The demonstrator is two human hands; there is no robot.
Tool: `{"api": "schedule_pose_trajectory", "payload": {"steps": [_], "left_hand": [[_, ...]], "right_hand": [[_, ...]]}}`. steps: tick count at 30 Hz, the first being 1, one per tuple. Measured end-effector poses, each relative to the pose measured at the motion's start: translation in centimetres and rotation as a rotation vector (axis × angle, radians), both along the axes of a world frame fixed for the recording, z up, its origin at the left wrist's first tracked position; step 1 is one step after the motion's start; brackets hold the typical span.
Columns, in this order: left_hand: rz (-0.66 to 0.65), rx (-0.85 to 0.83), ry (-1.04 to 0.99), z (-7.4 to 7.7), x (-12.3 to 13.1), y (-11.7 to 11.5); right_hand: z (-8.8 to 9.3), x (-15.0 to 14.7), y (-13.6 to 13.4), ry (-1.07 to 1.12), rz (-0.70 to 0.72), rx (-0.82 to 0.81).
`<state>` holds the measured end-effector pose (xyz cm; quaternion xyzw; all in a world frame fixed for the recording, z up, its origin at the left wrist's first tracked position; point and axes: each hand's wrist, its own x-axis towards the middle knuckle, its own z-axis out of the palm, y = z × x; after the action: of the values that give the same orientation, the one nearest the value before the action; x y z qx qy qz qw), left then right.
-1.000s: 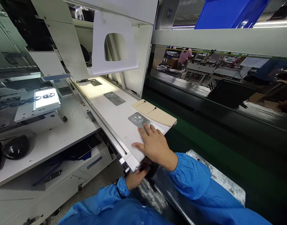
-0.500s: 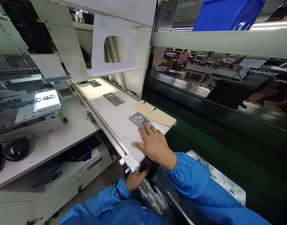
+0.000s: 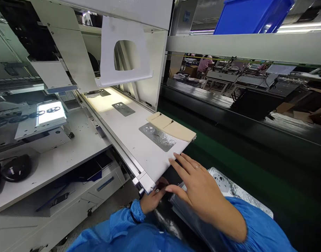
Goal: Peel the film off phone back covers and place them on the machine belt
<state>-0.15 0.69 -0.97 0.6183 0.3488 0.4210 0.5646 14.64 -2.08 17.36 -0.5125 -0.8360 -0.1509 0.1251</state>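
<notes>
A grey phone-back panel with round camera holes (image 3: 157, 137) lies flat near the end of the white conveyor belt (image 3: 139, 138). My right hand (image 3: 199, 185) is open, its fingers spread just off the belt's end, holding nothing. Below the belt's end corner, my left hand (image 3: 152, 198) is closed with curled fingers; what they hold, if anything, is hidden. A second grey panel (image 3: 123, 109) lies farther up the belt, and another (image 3: 104, 92) sits under the yellowish light. Dark, glossy sheets (image 3: 188, 210) are beneath my right hand.
A cream board with two small dark knobs (image 3: 172, 126) borders the belt's right side. A speckled panel (image 3: 244, 192) lies lower right. Left is a bench with a mouse (image 3: 16, 168). A blue bin (image 3: 252, 15) stands overhead; a person in pink (image 3: 204, 63) is far off.
My right hand has let go of the front panel and drawn back toward me, off the belt. The panels have shifted slightly up the belt. My left hand stays in place.
</notes>
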Motion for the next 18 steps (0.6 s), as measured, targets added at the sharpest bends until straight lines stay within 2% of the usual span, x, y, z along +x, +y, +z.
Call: {"api": "schedule_pose_trajectory", "payload": {"steps": [4, 8, 11, 13, 18], "left_hand": [[-0.01, 0.043, -0.016, -0.1, 0.0, 0.1], [-0.019, 0.041, -0.036, -0.4, 0.0, 0.1], [0.005, 0.027, -0.04, -0.3, 0.1, 0.0], [0.013, 0.026, -0.038, -0.1, 0.2, -0.1], [0.001, 0.067, -0.006, 0.4, 0.4, -0.3]], "right_hand": [[-0.7, 3.8, -3.3, 0.093, 0.016, -0.059], [-2.4, 8.4, -6.0, 0.329, -0.201, -0.235], [-3.9, 10.7, -8.2, 0.487, -0.362, -0.271], [-4.7, 11.0, -9.5, 0.531, -0.351, -0.266], [-6.0, 9.3, -10.9, 0.447, -0.176, -0.269]]}}
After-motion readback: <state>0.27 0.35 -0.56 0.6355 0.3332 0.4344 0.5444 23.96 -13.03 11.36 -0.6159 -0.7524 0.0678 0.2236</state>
